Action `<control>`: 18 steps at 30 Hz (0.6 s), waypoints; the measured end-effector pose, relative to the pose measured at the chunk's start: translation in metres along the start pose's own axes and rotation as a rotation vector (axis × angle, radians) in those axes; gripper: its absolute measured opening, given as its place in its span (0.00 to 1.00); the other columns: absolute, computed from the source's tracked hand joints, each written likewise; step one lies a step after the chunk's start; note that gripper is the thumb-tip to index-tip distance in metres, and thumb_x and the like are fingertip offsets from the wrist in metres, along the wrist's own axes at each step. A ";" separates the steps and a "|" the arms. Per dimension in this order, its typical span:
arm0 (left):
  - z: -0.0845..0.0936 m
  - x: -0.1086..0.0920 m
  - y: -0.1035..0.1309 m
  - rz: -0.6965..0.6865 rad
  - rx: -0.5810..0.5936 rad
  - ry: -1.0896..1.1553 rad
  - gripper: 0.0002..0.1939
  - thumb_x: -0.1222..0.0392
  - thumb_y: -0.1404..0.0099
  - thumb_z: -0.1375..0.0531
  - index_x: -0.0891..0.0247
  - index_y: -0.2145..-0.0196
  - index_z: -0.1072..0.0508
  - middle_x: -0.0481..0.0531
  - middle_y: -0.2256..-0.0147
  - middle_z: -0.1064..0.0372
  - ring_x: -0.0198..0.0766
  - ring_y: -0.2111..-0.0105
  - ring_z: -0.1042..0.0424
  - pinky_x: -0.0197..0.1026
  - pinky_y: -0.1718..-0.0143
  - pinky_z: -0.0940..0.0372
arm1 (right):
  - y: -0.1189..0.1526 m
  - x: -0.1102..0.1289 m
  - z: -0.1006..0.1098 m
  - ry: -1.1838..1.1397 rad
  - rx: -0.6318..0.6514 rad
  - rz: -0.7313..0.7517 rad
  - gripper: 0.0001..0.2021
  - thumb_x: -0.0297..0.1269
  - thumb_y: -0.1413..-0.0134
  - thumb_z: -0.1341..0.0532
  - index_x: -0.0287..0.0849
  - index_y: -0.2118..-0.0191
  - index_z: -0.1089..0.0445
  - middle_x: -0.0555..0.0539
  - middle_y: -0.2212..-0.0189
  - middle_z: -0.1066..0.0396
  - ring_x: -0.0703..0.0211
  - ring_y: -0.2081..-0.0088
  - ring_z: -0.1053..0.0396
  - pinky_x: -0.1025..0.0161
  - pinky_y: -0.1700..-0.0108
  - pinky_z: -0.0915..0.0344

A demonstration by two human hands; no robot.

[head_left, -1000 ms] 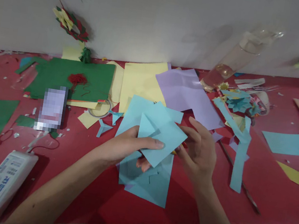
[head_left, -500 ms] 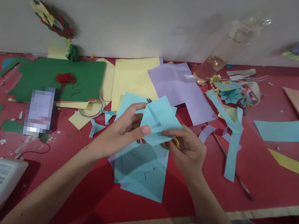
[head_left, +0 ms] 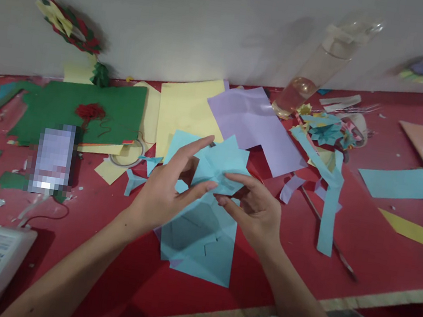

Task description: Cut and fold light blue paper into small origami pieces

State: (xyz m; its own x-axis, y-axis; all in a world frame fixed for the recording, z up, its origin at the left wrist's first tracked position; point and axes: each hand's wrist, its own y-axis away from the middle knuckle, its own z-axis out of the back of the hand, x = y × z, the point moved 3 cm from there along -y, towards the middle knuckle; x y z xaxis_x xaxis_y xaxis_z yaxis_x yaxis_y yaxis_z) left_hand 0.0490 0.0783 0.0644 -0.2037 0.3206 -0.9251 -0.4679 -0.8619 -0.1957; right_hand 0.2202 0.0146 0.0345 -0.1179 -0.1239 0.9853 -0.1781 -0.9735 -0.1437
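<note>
A folded piece of light blue paper is held up between both hands, above the table. My left hand grips its left side, thumb in front and the fingers curled behind. My right hand pinches its lower right side between thumb and fingertips. Creases run across the paper. Directly below lie light blue sheets, one with short cut slits. A small dark tip shows behind the paper near my left index finger; I cannot make out the rest of it.
A green sheet with red thread, a tape roll and a phone are to the left. Behind are yellow and purple sheets and a leaning bottle. Blue strips and a thin stick lie right.
The blue paper has turned and moved slightly left in my hands. My right hand has shifted left to pinch it. The yellow scissor-like handle by my right fingers no longer shows.
</note>
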 end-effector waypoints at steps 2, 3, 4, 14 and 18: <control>-0.001 0.001 0.000 0.026 -0.011 0.018 0.31 0.57 0.36 0.36 0.50 0.37 0.39 0.47 0.71 0.31 0.34 0.78 0.28 0.34 0.76 0.28 | 0.000 -0.002 -0.001 -0.036 0.027 -0.007 0.20 0.36 0.51 0.29 0.50 0.50 0.28 0.49 0.55 0.26 0.63 0.67 0.26 0.61 0.64 0.23; -0.002 0.001 0.000 0.041 -0.008 0.025 0.31 0.57 0.35 0.36 0.50 0.37 0.39 0.46 0.72 0.31 0.34 0.79 0.28 0.33 0.77 0.28 | 0.001 -0.004 -0.002 -0.044 0.029 -0.008 0.21 0.36 0.51 0.29 0.50 0.50 0.29 0.49 0.55 0.27 0.63 0.67 0.26 0.61 0.64 0.23; -0.002 0.001 0.000 0.051 0.001 0.031 0.30 0.57 0.34 0.37 0.49 0.37 0.39 0.46 0.73 0.32 0.33 0.79 0.28 0.33 0.77 0.28 | 0.001 -0.004 -0.002 -0.043 0.018 -0.007 0.21 0.37 0.52 0.28 0.50 0.50 0.29 0.49 0.54 0.27 0.64 0.67 0.26 0.62 0.65 0.23; -0.002 -0.001 -0.001 0.133 0.131 0.028 0.34 0.57 0.36 0.36 0.49 0.35 0.43 0.43 0.76 0.37 0.35 0.78 0.26 0.32 0.78 0.32 | 0.001 0.001 -0.006 -0.119 -0.071 -0.051 0.10 0.35 0.46 0.33 0.44 0.58 0.30 0.51 0.66 0.26 0.65 0.73 0.25 0.66 0.70 0.25; -0.002 0.001 -0.002 0.213 0.173 0.025 0.32 0.55 0.35 0.36 0.53 0.36 0.42 0.42 0.76 0.32 0.34 0.79 0.28 0.33 0.76 0.33 | 0.000 0.000 -0.006 -0.093 -0.086 -0.065 0.11 0.37 0.47 0.32 0.45 0.58 0.30 0.53 0.70 0.27 0.64 0.74 0.25 0.65 0.71 0.25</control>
State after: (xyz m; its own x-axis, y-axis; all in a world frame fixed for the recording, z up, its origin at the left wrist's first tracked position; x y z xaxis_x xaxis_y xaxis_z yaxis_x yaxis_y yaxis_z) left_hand 0.0511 0.0795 0.0633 -0.2934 0.1274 -0.9475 -0.5566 -0.8285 0.0610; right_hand 0.2148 0.0152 0.0336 -0.0128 -0.0823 0.9965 -0.2662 -0.9604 -0.0827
